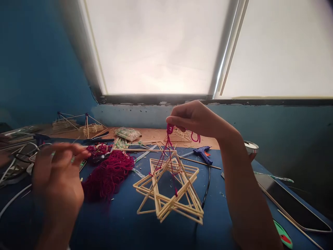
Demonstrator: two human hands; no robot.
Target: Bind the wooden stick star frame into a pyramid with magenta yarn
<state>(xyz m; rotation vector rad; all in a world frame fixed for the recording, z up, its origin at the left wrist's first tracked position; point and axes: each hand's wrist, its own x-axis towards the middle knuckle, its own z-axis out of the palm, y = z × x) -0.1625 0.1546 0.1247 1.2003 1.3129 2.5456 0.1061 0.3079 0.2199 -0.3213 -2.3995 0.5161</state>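
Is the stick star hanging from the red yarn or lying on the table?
Hanging, it seems: the right hand lifts the yarn tied to the star; table contact is unclear.

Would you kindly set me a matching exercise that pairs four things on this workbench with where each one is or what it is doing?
Things:
1. Glue gun
2. Right hand
3. Heap of dark red yarn
4. Star frame of sticks

Descriptions:
A. Pinching red yarn strands above the frame
B. Lying to the left of the star frame
C. Threaded with yarn strands
D. Blue, lying behind the frame and to its right

Pairs: 1-D, 2-A, 3-B, 4-C.
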